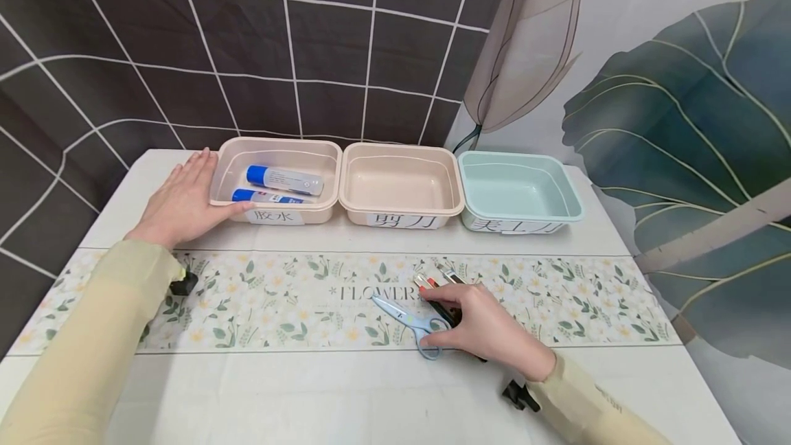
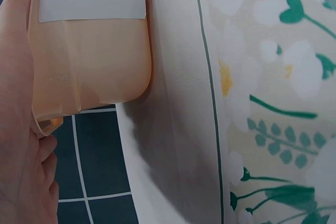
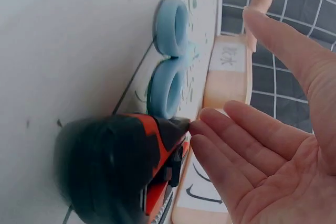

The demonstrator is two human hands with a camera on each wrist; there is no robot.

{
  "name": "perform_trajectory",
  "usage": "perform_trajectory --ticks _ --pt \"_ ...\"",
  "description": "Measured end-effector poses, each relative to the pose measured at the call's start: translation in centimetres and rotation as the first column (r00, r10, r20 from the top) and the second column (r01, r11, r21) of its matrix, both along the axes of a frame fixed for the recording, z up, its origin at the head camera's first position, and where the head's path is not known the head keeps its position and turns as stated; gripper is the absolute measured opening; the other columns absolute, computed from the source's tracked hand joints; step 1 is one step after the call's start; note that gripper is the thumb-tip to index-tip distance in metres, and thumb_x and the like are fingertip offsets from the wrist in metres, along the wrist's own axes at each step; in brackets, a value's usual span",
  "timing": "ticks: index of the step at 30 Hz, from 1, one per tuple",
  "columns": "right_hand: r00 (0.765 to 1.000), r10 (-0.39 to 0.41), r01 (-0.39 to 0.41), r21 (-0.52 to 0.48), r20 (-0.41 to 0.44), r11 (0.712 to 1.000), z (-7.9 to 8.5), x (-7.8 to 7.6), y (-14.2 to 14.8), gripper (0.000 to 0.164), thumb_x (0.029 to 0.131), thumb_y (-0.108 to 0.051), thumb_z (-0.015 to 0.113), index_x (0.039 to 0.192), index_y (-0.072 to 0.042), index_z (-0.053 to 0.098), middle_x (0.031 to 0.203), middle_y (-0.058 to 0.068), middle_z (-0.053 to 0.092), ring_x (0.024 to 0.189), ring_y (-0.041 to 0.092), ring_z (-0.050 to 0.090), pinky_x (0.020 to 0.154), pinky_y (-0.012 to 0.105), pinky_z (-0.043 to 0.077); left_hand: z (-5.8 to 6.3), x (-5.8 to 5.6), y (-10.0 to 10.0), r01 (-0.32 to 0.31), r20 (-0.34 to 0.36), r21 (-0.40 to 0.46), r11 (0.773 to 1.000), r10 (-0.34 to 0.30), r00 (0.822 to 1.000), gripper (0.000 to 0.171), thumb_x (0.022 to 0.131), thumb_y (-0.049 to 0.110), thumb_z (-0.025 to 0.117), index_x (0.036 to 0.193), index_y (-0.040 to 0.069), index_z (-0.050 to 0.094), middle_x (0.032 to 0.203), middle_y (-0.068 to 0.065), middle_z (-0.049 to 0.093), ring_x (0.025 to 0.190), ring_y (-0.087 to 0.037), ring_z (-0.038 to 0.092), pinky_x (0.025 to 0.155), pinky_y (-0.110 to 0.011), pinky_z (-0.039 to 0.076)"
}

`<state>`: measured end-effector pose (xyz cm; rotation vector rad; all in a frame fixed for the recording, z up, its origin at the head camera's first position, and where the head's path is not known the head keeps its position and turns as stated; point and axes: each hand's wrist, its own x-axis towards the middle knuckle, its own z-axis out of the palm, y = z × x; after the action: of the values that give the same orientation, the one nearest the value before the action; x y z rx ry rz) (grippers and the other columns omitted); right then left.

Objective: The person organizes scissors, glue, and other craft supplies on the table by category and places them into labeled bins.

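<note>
My left hand (image 1: 182,201) rests at the left corner of a pink bin (image 1: 318,215), fingers along its side and thumb by the front rim. Two glue bottles (image 1: 284,180) with blue caps lie inside. My right hand (image 1: 491,325) reaches over light-blue scissors (image 1: 404,316) and a black-and-red utility knife (image 1: 440,306). In the right wrist view its fingers extend beside the knife's black-and-orange handle (image 3: 118,166), with the thumb spread away and no grasp visible. The scissors' finger loops (image 3: 170,30) lie close by. Another knife (image 1: 453,276) lies partly hidden behind the hand.
A second pink bin (image 1: 402,184) and a mint-green bin (image 1: 519,191) stand in a row to the right, with paper labels on their fronts. A floral strip (image 1: 266,307) crosses the white table. Behind the bins hangs a dark grid-patterned cloth (image 1: 327,40).
</note>
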<state>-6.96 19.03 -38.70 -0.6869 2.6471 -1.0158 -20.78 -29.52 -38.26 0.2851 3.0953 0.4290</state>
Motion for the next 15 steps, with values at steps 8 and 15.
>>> perform_trajectory --ticks 8,15 --pt "0.999 0.054 -0.054 0.052 -0.001 0.997 -0.4 1.0 -0.5 0.069 0.068 -0.039 0.096 0.126 -0.010 0.073 0.120 -0.006 0.073 0.113 0.010 0.064 0.097 0.035 0.054 -0.1 0.0 -0.1 -0.003 -0.003 0.001 1.000 0.003 1.000 0.119 0.090 0.075 0.052 0.159 -0.007 0.000 0.165 -0.028 0.002 0.153 -0.041 -0.001 0.123 -0.049 -0.006" --pt "0.996 0.052 -0.044 0.102 -0.073 0.994 -0.9 1.3 -0.5 0.069 0.066 -0.035 0.097 0.125 -0.010 0.073 0.118 -0.005 0.073 0.112 0.015 0.065 0.096 0.039 0.054 -0.1 0.0 0.0 -0.007 -0.001 0.002 1.000 0.007 1.000 0.119 0.090 0.075 0.052 0.159 -0.006 0.000 0.166 -0.028 0.002 0.153 -0.041 -0.001 0.123 -0.048 -0.007"
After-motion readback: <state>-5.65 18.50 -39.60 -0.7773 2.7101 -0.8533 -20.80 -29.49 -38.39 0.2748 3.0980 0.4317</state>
